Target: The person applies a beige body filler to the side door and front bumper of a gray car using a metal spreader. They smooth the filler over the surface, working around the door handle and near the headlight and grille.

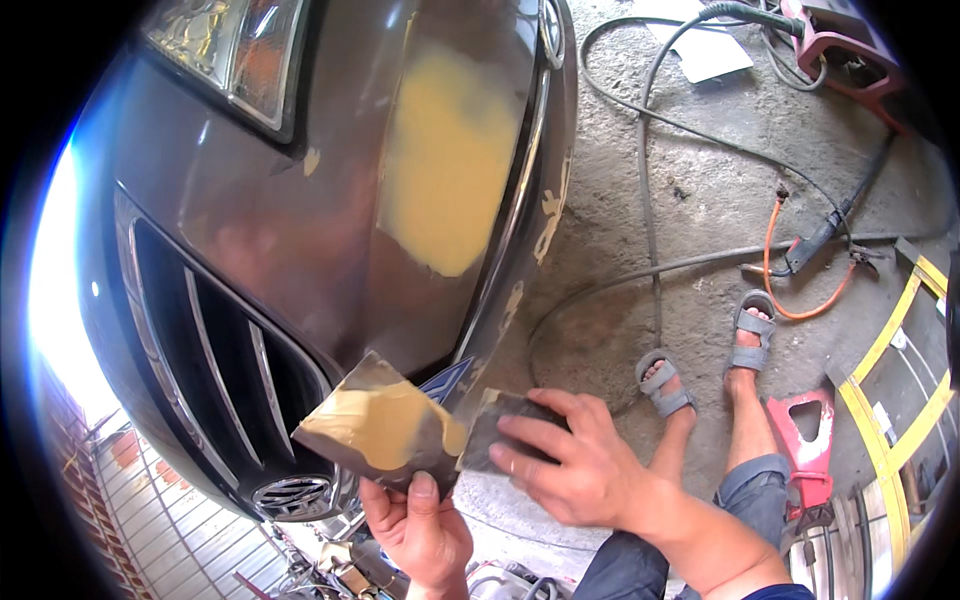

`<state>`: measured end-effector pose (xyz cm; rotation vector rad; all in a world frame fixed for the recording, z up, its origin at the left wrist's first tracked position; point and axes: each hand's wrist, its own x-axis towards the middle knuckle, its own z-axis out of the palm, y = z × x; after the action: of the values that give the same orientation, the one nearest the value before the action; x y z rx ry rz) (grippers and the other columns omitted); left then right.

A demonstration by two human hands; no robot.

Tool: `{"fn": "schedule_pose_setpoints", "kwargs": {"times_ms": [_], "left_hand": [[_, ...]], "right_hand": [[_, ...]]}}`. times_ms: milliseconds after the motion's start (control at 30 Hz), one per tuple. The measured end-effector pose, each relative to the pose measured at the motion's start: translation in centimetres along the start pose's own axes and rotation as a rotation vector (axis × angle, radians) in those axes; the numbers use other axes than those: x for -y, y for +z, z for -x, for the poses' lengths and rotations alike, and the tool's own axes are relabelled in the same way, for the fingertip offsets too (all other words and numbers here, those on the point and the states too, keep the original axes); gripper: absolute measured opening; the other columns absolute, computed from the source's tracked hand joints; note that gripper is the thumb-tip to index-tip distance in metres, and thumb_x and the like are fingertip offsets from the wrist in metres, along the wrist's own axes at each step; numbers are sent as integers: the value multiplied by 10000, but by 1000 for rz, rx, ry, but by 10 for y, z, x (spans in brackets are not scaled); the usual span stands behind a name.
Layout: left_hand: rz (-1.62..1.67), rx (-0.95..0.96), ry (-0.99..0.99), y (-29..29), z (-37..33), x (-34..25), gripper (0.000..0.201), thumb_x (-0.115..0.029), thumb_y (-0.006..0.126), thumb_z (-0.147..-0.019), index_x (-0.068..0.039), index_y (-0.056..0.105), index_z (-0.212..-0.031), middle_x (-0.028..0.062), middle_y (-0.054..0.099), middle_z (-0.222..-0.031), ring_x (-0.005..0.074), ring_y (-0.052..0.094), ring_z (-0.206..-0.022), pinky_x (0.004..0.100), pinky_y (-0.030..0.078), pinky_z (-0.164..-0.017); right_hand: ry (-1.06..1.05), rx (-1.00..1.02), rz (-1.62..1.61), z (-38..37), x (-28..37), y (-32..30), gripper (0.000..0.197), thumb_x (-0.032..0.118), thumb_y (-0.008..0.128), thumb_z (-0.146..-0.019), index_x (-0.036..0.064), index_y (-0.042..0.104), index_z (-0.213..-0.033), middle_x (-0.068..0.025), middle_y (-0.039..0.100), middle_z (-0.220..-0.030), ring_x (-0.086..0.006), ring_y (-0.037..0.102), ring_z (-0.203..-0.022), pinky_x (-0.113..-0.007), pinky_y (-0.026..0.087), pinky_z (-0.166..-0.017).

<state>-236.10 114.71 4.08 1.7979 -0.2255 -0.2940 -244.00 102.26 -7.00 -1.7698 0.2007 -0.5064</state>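
Observation:
My left hand point(420, 530) pinches the lower edge of a dark flat board point(325, 435), its thumb on top. Yellow filler putty point(385, 425) is smeared across the board. My right hand point(575, 455) grips a dark rectangular spreader point(485, 450), fingers laid over its face. The spreader's left edge meets or overlaps the board's right corner. Beyond both hands is the brown car bumper point(240, 220), with a large yellow putty patch point(445, 170) on its painted surface. Smaller putty dabs mark the bumper's right edge.
The car's grille point(200, 350) and headlight point(240, 50) lie at left. Cables point(655, 180) and a welding electrode holder point(815, 240) rest on the concrete floor. Grey sandals point(665, 385), a red metal stand point(805, 450) and a yellow frame point(870, 410) are at right.

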Motion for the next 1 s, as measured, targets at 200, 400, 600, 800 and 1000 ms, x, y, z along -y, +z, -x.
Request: {"fn": "schedule_pose_setpoints", "kwargs": {"times_ms": [200, 400, 600, 800, 1000], "left_hand": [[-157, -50, 225, -30, 9, 5, 474, 70, 484, -923, -166, 508, -1333, 83, 498, -1367, 263, 489, -1240, 521, 413, -1027], [-107, -54, 122, -31, 17, 10, 489, 69, 490, -909, -157, 499, -1343, 89, 487, -1374, 269, 481, -1249, 528, 402, -1035], [-105, -65, 54, -35, 21, 16, 503, 68, 502, -898, -148, 485, -1352, 94, 492, -1368, 269, 489, -1244, 526, 418, -1022], [-96, -67, 59, -35, 21, 17, 506, 64, 512, -895, -146, 480, -1354, 95, 510, -1352, 270, 506, -1227, 522, 417, -1025], [-40, -53, 40, -32, 22, 15, 506, 61, 518, -892, -138, 479, -1355, 99, 509, -1353, 270, 505, -1228, 519, 404, -1038]], "right_hand": [[132, -213, 175, -40, -63, 16, 431, 99, 694, -705, 109, 624, -1129, -69, 519, -1258, -364, 426, -1197, -483, 370, -934], [12, -334, 242, -75, -100, 42, 574, 58, 705, -696, 201, 587, -1239, -60, 452, -1339, -390, 384, -1234, -494, 353, -978], [97, -288, 117, -67, -106, 65, 532, 24, 690, -728, 169, 603, -1232, -100, 440, -1344, -394, 364, -1238, -470, 366, -1016], [67, -358, 111, -72, -106, 46, 524, 46, 692, -743, 215, 602, -1230, -64, 456, -1332, -384, 379, -1247, -481, 370, -994], [78, -306, 91, -67, -120, 61, 528, 46, 687, -754, 212, 592, -1247, -73, 452, -1342, -384, 375, -1253, -485, 370, -1003]]}}
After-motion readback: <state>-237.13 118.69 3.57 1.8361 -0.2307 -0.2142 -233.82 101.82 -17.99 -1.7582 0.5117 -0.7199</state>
